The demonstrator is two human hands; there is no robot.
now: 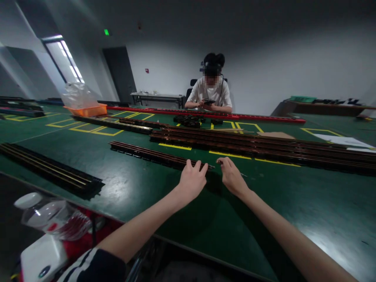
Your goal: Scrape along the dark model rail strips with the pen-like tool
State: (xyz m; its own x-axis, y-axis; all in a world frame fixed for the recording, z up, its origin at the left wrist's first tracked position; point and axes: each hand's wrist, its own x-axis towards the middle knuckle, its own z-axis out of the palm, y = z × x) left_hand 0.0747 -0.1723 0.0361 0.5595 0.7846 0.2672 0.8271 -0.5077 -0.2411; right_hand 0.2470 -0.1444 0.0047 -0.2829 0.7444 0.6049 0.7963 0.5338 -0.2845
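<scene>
A long black rail (pixel 147 153) with copper-coloured strips lies slantwise on the green table. At its right end my left hand (pixel 192 180) grips it, fingers bent over the top. Just right of that end, my right hand (pixel 232 176) is closed in a pinch. A small dark tip shows at its fingertips, and a thin shiny piece (pixel 243 174) pokes out behind the hand. What the pinched thing is, I cannot make out. A small gap separates the right fingertips from the rail's end.
Bundled dark rails (pixel 264 147) lie beyond my hands; another bundle (pixel 49 168) is at the left. Farther back are an orange basket (pixel 88 111) with a plastic bag, a red rail (pixel 249 116) and a seated person (pixel 210 92). A bottle (pixel 55 217) stands low at the left.
</scene>
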